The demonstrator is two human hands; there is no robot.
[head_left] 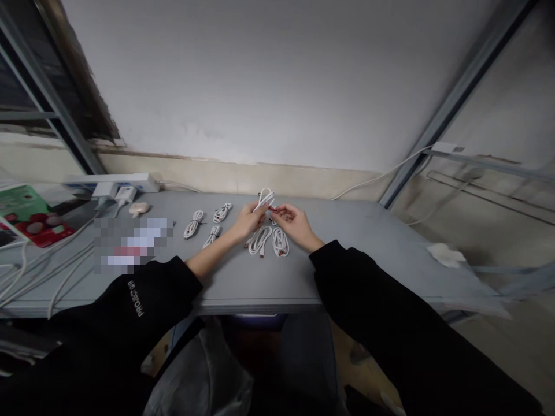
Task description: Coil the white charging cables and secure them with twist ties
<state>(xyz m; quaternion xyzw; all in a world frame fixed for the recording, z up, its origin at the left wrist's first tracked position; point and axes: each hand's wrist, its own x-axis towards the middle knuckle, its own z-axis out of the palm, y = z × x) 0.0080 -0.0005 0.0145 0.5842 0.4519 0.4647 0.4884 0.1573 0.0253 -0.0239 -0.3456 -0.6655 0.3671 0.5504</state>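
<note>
Black sleeves (pixel 130 300) reach in from both sides, and we go straight to the hands, out over a grey table (pixel 260 289). The left hand (pixel 248 223) is closed around a looped white cable (pixel 264 199), gripping it from below with the loop standing up at one o'clock. The right hand (pixel 289 224) is working close beside it, thumb and forefinger pinched on a small red piece (pixel 272 208) at the cable. The fingers of the two hands nearly meet, and whether that red piece belongs to the same cable is too small to call.

Right under the hands, at six o'clock, two white coils (pixel 260 240) (pixel 280 241) lie side by side on the table. Over at nine o'clock are three more coils (pixel 211 236) (pixel 193 224) (pixel 222 212), all neatly bundled.

Further out at nine, a pixelated patch (pixel 134 245) covers something, with loose white wires (pixel 43 266) running past it. Beyond that, a small beige case (pixel 139 208) sits near a power strip (pixel 110 184) with a white charger (pixel 125 194) plugged in, and a green-and-red package (pixel 30 216) lies at the far corner. Out at three o'clock there's a crumpled white cloth (pixel 446 255), and a white wire (pixel 381 175) climbs the wall.
</note>
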